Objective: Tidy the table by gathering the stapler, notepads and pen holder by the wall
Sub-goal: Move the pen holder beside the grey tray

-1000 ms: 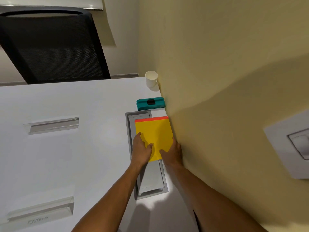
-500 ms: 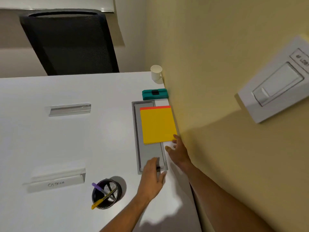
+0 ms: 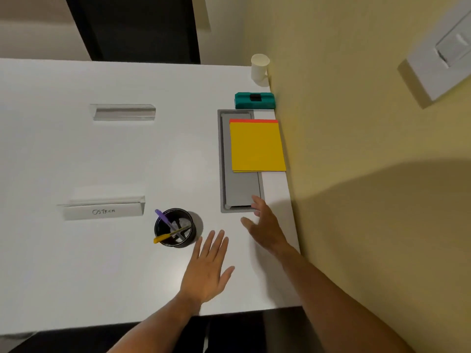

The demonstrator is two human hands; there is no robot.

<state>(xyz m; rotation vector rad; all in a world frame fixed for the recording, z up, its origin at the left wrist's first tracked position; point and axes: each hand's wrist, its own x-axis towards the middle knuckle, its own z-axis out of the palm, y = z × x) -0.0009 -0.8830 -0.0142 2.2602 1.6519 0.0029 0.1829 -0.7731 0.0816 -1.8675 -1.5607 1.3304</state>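
The yellow notepad stack [image 3: 257, 146] hides part of the grey recessed cable tray [image 3: 238, 189]; the black chair [image 3: 132, 26] is cut off at the top edge.

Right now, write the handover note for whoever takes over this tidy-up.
Hands: left hand open, flat above the table, holding nothing. Right hand open, empty, near the grey hatch.
Things: stapler by the wall. Notepads stacked by the wall, partly over the hatch. Pen holder out on the table, just ahead of the left hand.
Done: stapler and notepads.
Left: move the pen holder to the wall.
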